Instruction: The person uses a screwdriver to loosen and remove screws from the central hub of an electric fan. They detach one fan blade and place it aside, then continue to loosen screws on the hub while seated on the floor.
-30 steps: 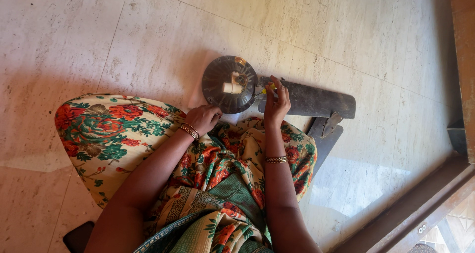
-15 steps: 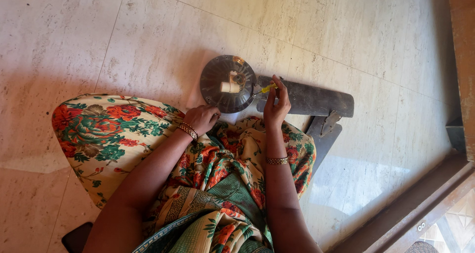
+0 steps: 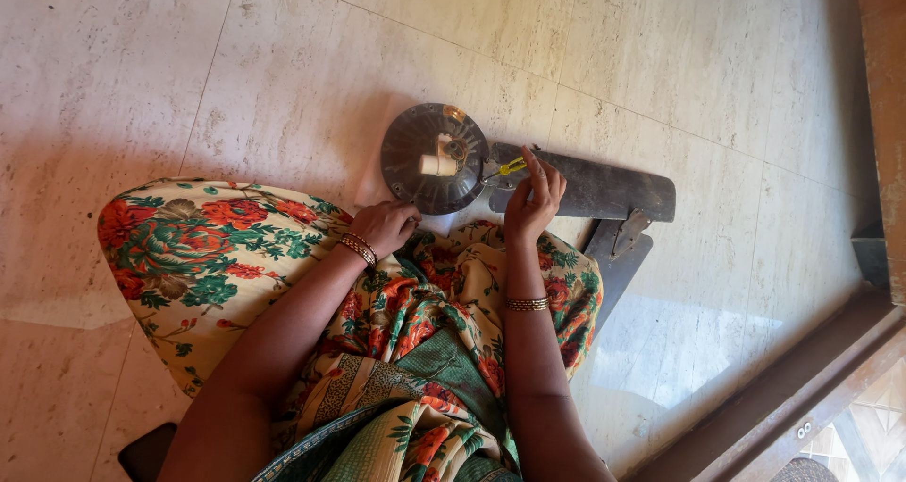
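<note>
Yellow screwdriver (image 3: pixel 511 168) pinched in right hand (image 3: pixel 531 202), tip hidden; left hand (image 3: pixel 385 225) curled, grip unclear.

Two hands at work — the left hand (image 3: pixel 385 224) at seven o'clock of one round dark fan motor (image 3: pixel 434 158), the right hand (image 3: pixel 530 204) at four o'clock of it. One small yellow-handled screwdriver (image 3: pixel 510 168) at three o'clock of the motor. Two dark fan blades (image 3: pixel 604 190) — both off toward four o'clock. Two wrists with bangles (image 3: pixel 527 304).
</note>
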